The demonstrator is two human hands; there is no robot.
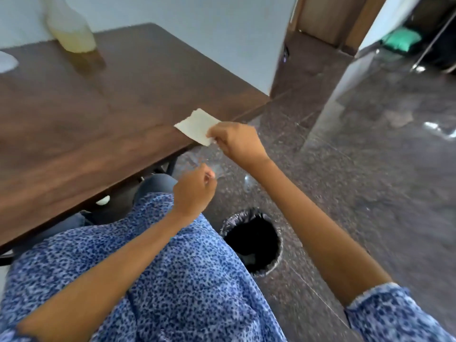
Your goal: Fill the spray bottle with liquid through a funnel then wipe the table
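Right hand (237,141) pinching a folded paper tissue (197,125) by its near corner, right at the table's (74,124) front right corner; most of the tissue lying flat on the wood, the pinched corner just past the edge. Left hand (195,191) curled loosely below the table edge, fingertips (209,175) drawn together; cannot tell whether anything thin is held between them.

Judged as very light, soft and limp, likely to crumple or tear once damp. Best taken flat under spread fingers for wiping, rather than by one corner, since a corner pinch gives little pressure on the wood.

Bottle (70,28) standing near the far left edge of the table, holding yellowish liquid in its lower part. Neck and top cut off by the frame, so no telling whether a spray head or funnel sits on it. Something pale (7,61) at the left edge, cropped and blurred, unidentifiable. Whole view smeared by motion. Wet spots on the table hard to make out among reflections. Lined bin (254,243) on the floor beside the right knee, inside dark, contents hidden.
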